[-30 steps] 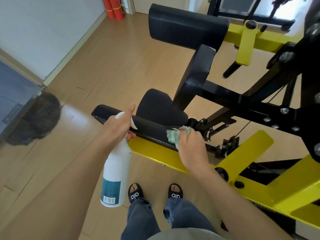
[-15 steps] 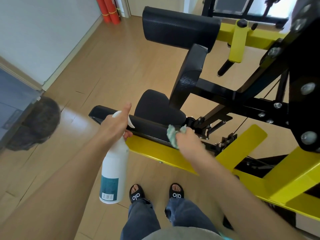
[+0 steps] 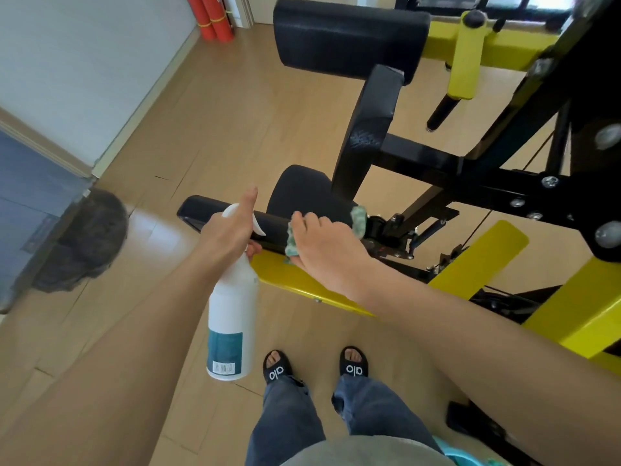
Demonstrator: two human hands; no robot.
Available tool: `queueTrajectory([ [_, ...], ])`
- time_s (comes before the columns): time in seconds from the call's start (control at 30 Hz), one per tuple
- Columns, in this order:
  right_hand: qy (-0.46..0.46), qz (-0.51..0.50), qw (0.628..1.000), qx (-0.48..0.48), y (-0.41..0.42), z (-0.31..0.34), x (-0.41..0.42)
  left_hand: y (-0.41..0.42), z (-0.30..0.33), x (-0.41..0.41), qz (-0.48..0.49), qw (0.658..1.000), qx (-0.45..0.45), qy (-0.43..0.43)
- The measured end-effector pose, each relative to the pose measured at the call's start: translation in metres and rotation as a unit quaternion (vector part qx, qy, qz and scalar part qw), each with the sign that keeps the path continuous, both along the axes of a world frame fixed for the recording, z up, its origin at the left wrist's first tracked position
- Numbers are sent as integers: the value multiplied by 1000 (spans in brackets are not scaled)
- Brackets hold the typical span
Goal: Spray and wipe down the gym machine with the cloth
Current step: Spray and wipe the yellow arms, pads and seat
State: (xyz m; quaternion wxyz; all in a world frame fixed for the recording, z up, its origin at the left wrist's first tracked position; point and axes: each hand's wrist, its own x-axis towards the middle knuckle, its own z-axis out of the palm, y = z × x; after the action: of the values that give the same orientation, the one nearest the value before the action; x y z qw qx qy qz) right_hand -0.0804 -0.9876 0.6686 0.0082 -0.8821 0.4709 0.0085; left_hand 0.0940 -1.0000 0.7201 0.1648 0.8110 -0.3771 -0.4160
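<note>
A black and yellow gym machine fills the right half of the view, with a round black pad low in the middle. My left hand grips the neck of a white spray bottle that hangs down in front of the machine's black bar. My right hand presses a green cloth against the black bar, beside the round pad. Most of the cloth is hidden under my palm.
A large black roller pad sits above on a yellow crossbar. A yellow beam runs under the bar. Red rolls lean at the far wall. My sandalled feet stand on the wooden floor.
My right hand with the cloth has slid left along the black bar, closer to my left hand. The bottle has stayed about where it was.
</note>
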Motion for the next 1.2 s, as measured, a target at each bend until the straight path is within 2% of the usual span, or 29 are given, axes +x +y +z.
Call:
queueTrajectory([
  [0.17, -17, 3, 1000, -15, 20, -7, -47, 1, 2, 2, -14, 1000, 12, 0],
  [0.3, 33, -30, 999, -24, 36, -2, -77, 2, -1, 14, -38, 999, 2, 5],
  [0.37, 61, -8, 998, -30, 32, -2, -72, 4, -1, 25, -11, 1000, -2, 17],
  [0.5, 106, 34, 993, -43, 13, 5, -46, 6, 6, 60, 39, 998, -13, 39],
  [0.6, 105, 43, 992, -47, -5, 4, 5, 5, 12, 90, 53, 997, -33, 34],
  [0.73, 72, 85, 993, -48, -36, 5, 90, -7, 12, 129, 52, 998, -36, 16],
  [0.9, 113, 68, 989, -72, -61, -1, 162, -28, 17, 166, 42, 998, -48, 28],
  [1.07, 62, 25, 997, -47, -64, -3, 175, -59, 20, 174, 13, 998, -35, 45],
  [1.13, 21, 2, 1000, -20, -58, -3, 161, -70, 21, 172, -3, 997, -16, 69],
  [1.2, 19, -39, 999, 25, -44, -1, 130, -81, 19, 171, -19, 996, -6, 84],
])
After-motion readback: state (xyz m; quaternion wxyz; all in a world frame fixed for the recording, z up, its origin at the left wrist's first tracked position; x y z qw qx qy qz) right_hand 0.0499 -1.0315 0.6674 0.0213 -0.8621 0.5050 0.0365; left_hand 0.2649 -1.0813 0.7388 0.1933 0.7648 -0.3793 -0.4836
